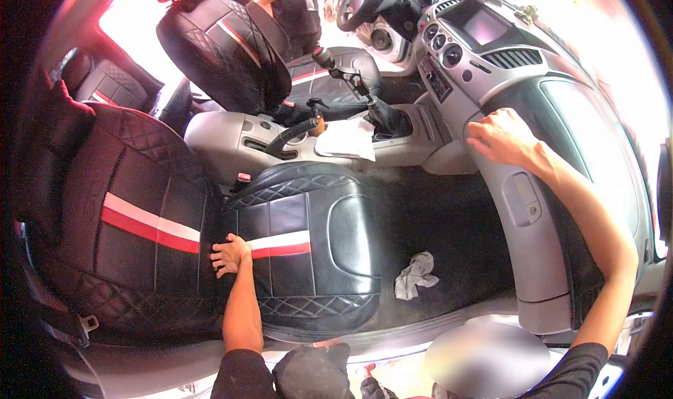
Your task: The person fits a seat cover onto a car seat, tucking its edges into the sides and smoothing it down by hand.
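Observation:
My left hand (231,255) lies on the black car seat where the seat cushion (287,217) meets the backrest (133,188); its fingers are spread and hold nothing. A white and red stripe (284,245) runs across the cushion beside it. Against the upper edge of the grey dashboard (522,259), above the glove box latch (522,199), rests my right hand (501,136). Its fingers are curled together, and whatever lies under them is hidden. A crumpled pale cloth (416,276) is on the dark floor in front of the seat.
Between the seats, the console (224,136) carries a handbrake (291,138), a gear lever (350,80) and a folded white cloth (347,138). Beyond it are the other front seat (217,55) and the steering wheel (361,3). Another person (291,10) stands outside the far door.

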Demonstrator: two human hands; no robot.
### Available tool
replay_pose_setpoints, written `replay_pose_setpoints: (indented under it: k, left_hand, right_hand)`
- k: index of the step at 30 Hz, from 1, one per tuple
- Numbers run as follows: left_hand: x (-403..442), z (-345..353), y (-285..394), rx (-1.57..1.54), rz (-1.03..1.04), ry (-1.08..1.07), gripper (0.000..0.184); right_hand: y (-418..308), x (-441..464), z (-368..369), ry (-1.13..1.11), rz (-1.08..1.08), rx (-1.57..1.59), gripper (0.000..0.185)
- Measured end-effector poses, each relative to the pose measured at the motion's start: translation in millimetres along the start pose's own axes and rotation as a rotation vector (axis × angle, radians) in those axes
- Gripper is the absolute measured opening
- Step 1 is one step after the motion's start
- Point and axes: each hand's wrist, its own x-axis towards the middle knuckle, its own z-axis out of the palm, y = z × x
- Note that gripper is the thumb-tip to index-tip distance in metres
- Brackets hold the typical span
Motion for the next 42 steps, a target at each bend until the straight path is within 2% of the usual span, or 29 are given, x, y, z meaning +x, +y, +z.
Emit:
replay_pose_setpoints:
  k: [9, 21, 33, 42]
  left_hand:
    - [-1, -4, 1, 0.006, -0.004, -0.019, 0.060]
    - [-2, -5, 1, -0.001, -0.003, -0.023, 0.060]
    - [-1, -3, 2, 0.018, -0.013, -0.023, 0.058]
    - [-1, -2, 1, -0.004, -0.001, -0.004, 0.058]
  right_hand:
    - [5, 1, 7, -0.004, -0.001, 0.003, 0.015]
    - [6, 0, 6, -0.016, -0.014, -0.015, 0.019]
    - [8, 1, 8, -0.021, -0.026, -0.027, 0.009]
    - [7, 1, 7, -0.041, -0.011, -0.030, 0.013]
